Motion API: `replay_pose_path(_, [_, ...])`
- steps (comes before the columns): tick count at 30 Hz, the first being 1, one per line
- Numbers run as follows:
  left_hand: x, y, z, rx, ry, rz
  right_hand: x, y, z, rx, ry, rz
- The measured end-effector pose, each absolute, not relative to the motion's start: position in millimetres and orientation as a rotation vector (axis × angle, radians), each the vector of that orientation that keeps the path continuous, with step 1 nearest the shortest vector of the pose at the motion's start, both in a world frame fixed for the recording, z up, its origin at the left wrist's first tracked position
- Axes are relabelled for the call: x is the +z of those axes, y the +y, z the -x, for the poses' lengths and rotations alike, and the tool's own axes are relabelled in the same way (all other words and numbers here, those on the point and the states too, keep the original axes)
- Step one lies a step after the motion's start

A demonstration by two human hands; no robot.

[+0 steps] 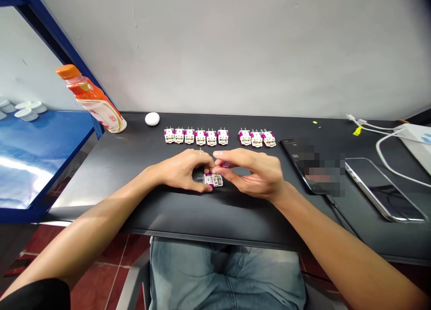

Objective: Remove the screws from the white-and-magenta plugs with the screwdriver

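My left hand (183,168) rests on the dark table, its thumb and fingers closed around a small white plug-like part with purple sides (213,180). Metal pins stick out of that part toward my left palm. Just above it, my right hand (257,171) pinches a small translucent purple piece (226,164) between thumb and fingers. My fingertips partly cover the purple piece, so its full shape is hidden. Beyond my hands stand similar white-and-purple plug parts in a row, a left group (200,136) and a right group of three (256,138), pins pointing away from me.
An orange-capped bottle (97,103) and a white rounded object (152,119) stand at the back left. To the right lie a black phone (296,159) on a cable and a second phone (387,191). White cables (380,143) run beside a white box (417,143). A wall closes the back.
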State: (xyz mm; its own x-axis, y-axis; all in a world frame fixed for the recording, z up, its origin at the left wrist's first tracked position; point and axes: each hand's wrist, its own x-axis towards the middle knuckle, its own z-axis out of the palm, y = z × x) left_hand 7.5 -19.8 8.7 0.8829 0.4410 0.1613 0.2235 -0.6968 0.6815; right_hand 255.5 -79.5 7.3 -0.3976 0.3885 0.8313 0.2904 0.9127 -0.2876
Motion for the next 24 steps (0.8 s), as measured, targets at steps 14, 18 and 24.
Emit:
replay_pose_path(14, [9.1, -19.9, -7.8, 0.445, 0.445, -2.324, 1.7, -79.8, -253.9, 0.298, -2.015, 0.496])
replay_pose_path(18, [10.0, -20.0, -8.0, 0.389, 0.472, -2.337, 3.8, -79.8, -254.2, 0.13, -1.967, 0.506])
replay_pose_path(24, [9.2, -19.8, -7.3, 0.403, 0.474, -2.341, 5.4, -79.2, -256.0, 0.116, -1.998, 0.504])
